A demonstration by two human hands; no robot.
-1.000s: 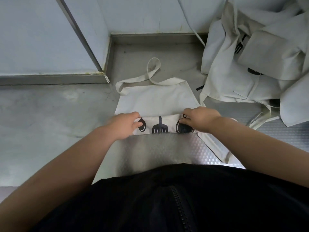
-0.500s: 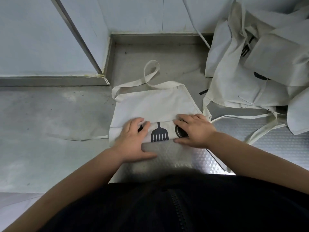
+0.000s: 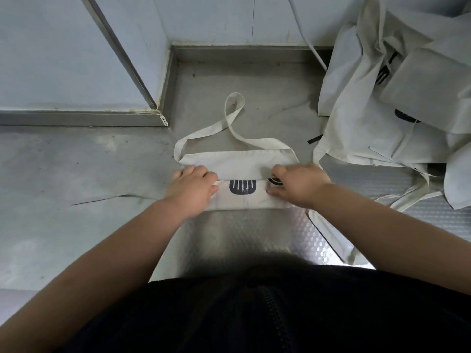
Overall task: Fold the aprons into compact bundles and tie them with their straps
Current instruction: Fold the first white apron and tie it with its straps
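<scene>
Apron (image 3: 237,163) just got another fold, left grip (image 3: 191,187) and right grip (image 3: 299,186) now pinching its edge instead of pressing flat, so I reckon tying's close.

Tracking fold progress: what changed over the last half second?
The left hand and right hand went from pressing flat to gripping the apron fold, rolling it away; the handle of the spatula print is now hidden. Neck loop and pile of aprons stayed put.

top: black garment (image 3: 267,314), front zipper | arms: bare, no sleeves visible | hands: bare
</scene>
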